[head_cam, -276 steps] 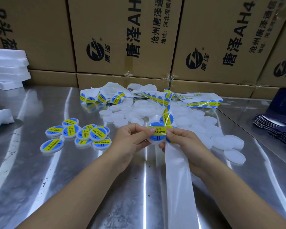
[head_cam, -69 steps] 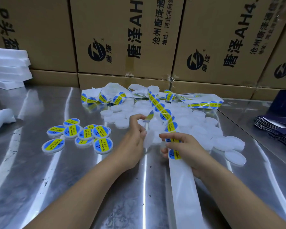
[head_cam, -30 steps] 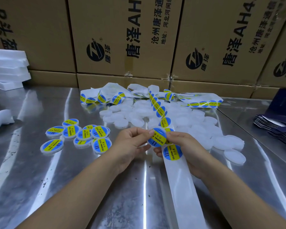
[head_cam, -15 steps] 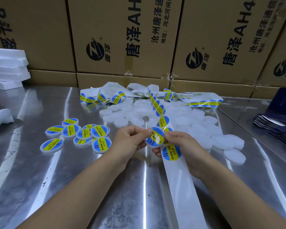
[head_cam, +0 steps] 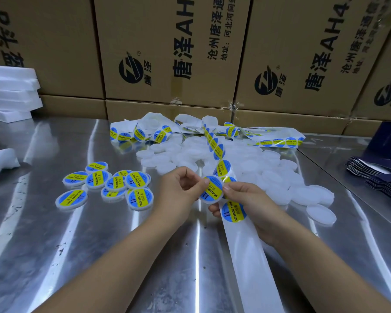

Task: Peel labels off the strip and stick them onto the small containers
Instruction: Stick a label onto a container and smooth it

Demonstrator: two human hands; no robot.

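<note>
L hand (head_cam: 178, 188) pinches left rim of the labelled container (head_cam: 211, 193) I'm watching, R hand (head_cam: 255, 204) grips its right rim + the strip (head_cam: 251, 256).

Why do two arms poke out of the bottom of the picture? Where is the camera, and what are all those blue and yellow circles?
The camera sits on a person's head and looks down, so you see that person's own arms. There is only this one view. The left hand and the right hand together pinch a small round container with a blue and yellow label on top. A long white label strip runs across the right hand's fingers, with another label on it, not yet peeled. On the shiny metal table, the labelled containers sit to the left. A heap of plain white containers lies behind the hands. Cardboard boxes stand at the back.
</note>
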